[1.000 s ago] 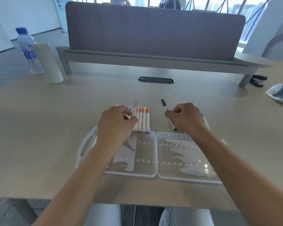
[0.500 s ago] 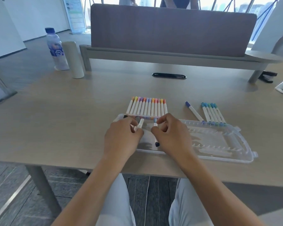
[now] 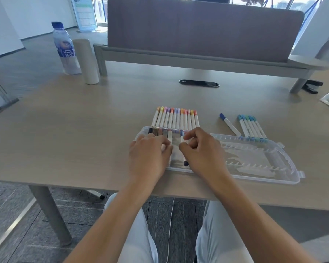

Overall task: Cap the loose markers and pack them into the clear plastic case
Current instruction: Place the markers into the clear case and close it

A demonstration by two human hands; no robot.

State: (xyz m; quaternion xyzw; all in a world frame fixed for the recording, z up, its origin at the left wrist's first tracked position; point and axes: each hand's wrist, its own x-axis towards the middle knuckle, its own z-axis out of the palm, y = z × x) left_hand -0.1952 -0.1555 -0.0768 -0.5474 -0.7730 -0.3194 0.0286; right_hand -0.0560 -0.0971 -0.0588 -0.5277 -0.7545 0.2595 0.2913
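While both hands work over the left half of the clear plastic case [image 3: 254, 160], the right hand [image 3: 201, 150] has its fingers curled round a dark-blue-capped marker [image 3: 182, 141], pinching the white barrel so it lies front to back in the tray, one dark cap poking out at the case's near edge. Left hand [image 3: 148, 158] sits just beside it, fingers bent down onto the few markers already laid in the tray [image 3: 160, 132]; whether it actually grips one, I cannot tell, the knuckles hide it. Right half of the case lies open with its ribbed slots bare. Just beyond the case's far edge, touching it, a tight row of warm-coloured markers [image 3: 176, 118] lies side by side. Further right of that row, a lone blue marker [image 3: 229, 124] lies tilted, and beside it a small cluster of teal and blue markers [image 3: 252, 127] reaches the case's far rim. Well beyond the case to the left, a water bottle [image 3: 65, 48] and a white cylinder [image 3: 86, 61] stand upright on the wooden table [image 3: 74, 130].
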